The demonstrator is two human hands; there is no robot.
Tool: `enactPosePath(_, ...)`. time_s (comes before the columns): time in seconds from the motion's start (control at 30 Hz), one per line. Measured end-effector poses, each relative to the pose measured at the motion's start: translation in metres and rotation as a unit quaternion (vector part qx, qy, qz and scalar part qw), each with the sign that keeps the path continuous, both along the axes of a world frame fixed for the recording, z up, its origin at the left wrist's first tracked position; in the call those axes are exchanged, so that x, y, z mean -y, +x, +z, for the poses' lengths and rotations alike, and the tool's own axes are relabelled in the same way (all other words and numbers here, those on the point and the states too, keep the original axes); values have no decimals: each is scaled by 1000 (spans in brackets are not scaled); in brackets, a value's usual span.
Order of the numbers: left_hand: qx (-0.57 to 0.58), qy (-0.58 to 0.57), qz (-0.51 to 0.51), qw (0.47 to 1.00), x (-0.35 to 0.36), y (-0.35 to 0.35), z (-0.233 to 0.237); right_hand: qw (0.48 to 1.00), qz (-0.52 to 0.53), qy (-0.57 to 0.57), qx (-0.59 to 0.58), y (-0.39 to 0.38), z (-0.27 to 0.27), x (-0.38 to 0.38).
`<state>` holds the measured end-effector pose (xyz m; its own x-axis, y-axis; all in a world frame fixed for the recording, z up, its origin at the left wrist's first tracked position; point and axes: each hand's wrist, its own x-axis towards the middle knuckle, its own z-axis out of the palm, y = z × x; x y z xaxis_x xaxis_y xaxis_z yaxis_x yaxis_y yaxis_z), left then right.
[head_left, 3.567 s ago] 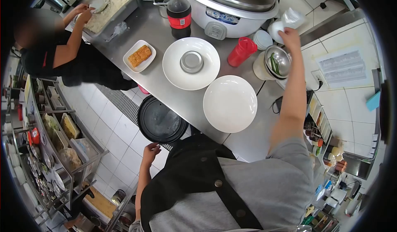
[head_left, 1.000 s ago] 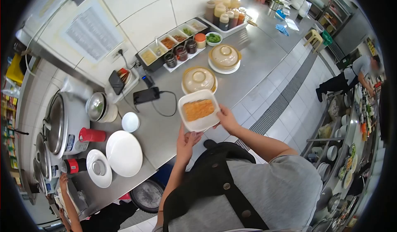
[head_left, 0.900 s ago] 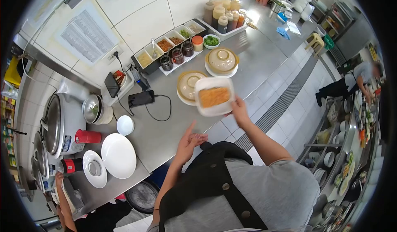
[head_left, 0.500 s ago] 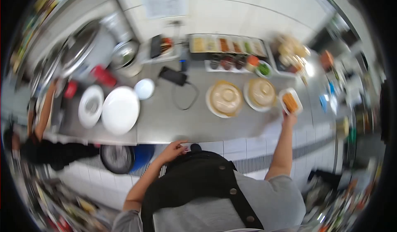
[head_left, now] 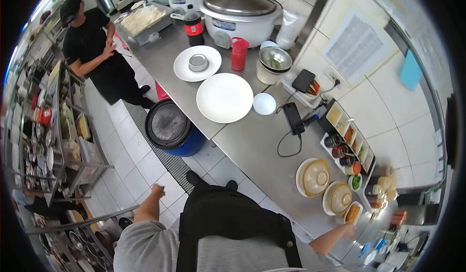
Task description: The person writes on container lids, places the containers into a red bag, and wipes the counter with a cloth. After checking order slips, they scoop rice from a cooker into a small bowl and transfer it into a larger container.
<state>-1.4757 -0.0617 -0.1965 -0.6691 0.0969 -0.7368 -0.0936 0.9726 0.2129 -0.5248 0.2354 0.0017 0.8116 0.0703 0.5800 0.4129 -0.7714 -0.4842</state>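
"Right hand: is its grip spread or pinching?"

"Can't tell. The fingers are blurred, just below the square white dish, and whether they touch its rim isn't clear either."

"Where's that dish, exactly?"

"On the steel surface, just beside the nearest lidded claypot, to its lower right. A golden fried slab lies in it."

"What about around the claypot?"

"It stands on a white plate. Just to its upper left is a second claypot, lidded too. A bowl of chopped greens sits near its upper right, and the condiment jars stand above it."

"And the left hand?"

"Well apart from the claypot, far to its left, over the tiled floor. Those fingers look bent, but they're too small to tell whether that grip is spread or pressed together."

"Anything farther off?"

"Upper left of the claypot, a black smartphone; farther that way, a small white bowl, then a large round plate. Farthest, a person in black stands near a tub of rice."
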Motion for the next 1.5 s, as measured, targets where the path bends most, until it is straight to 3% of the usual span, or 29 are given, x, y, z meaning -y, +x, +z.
enactPosePath(0.07, 59, -36, 55, 996, 46, 9, 13, 993, -52, 13, 106, -60, 50, -30)
enactPosePath(0.13, 134, -83, 44, 987, 79, 26, 6, 978, 109, 147, 104, -143, 79, -76)
enactPosePath(0.17, 171, -105, 35, 979, 90, 28, 5, 926, 299, 151, 173, -169, 79, -96)
enactPosePath(0.2, 183, -98, 28, 978, 90, 36, 5, 858, 456, 224, 77, -240, 81, -121)
enactPosePath(0.23, 197, -90, 21, 976, 88, 48, 5, 734, 595, 324, -58, -312, 84, -147)
enactPosePath(0.27, 225, -87, 27, 970, 85, 51, -13, 613, 660, 392, -186, -383, 86, -172)
enactPosePath(0.3, 225, -19, -21, 974, 76, 57, -6, 591, 731, 310, -140, -459, 84, -172)
enactPosePath(0.33, 182, 38, -142, 972, 65, 61, -5, 555, 794, 231, -92, -535, 81, -172)
enactPosePath(0.37, 147, 75, -367, 916, 61, 55, -29, 524, 841, 129, -24, -596, 73, -164)
enactPosePath(0.4, 53, 122, -557, 820, 60, 48, -57, 455, 876, 32, -157, -669, 90, -134)
enactPosePath(0.43, 47, 104, -415, 903, 46, 52, -37, 337, 904, -55, -257, -731, 105, -111)
enactPosePath(0.47, 40, 83, -262, 961, 39, 52, -22, 263, 951, -76, -146, -781, 95, -100)
enactPosePath(0.53, 28, 174, -156, 972, 43, 34, -2, 204, 969, -123, -69, -871, 80, -88)
enactPosePath(0.57, 22, 219, -103, 970, 50, 19, 4, 223, 930, -188, -223, -914, 55, -96)
enactPosePath(0.6, 106, 312, 39, 943, 65, 6, -3, 236, 864, -248, -369, -957, 28, -107)
enactPosePath(0.67, 121, 301, 175, 930, 102, -20, 1, 291, 631, -251, -674, -1013, 4, -142)
enactPosePath(0.7, 127, 290, 239, 918, 125, -33, 4, 307, 526, -160, -777, -1034, -23, -161)
enactPosePath(0.73, 64, 283, 225, 930, 159, -42, -18, 232, 361, -99, -898, -1049, -69, -198)
enactPosePath(0.8, 7, 266, 262, 928, 216, -58, -22, 222, 247, 48, -942, -1048, -43, -185)
enactPosePath(0.87, -8, 252, 319, 914, 258, -62, -16, 337, 287, 189, -876, -1038, -53, -165)
enactPosePath(0.93, 16, 245, 395, 885, 282, -64, 1, 369, 227, 276, -858, -1005, -52, -149)
enactPosePath(1.1, 71, 171, 282, 941, 267, -88, 48, 443, 255, 327, -795, -939, -51, -133)
enactPosePath(1.2, 93, 208, 106, 968, 235, -123, 22, 479, 267, 341, -764, -922, -61, -144)
enactPosePath(1.3, 35, 200, -75, 976, 154, -177, -12, 403, 247, 318, -822, -928, -50, -124)
enactPosePath(1.37, 48, 211, -134, 967, 66, -225, 19, 338, 225, 284, -868, -940, -36, -92)
enactPosePath(1.43, -12, 317, -167, 933, 10, -267, -1, 320, 255, 224, -884, -947, -35, -58)
enactPosePath(1.5, 10, 383, -137, 914, -55, -305, 71, 276, 300, 173, -896, -961, -26, -19)
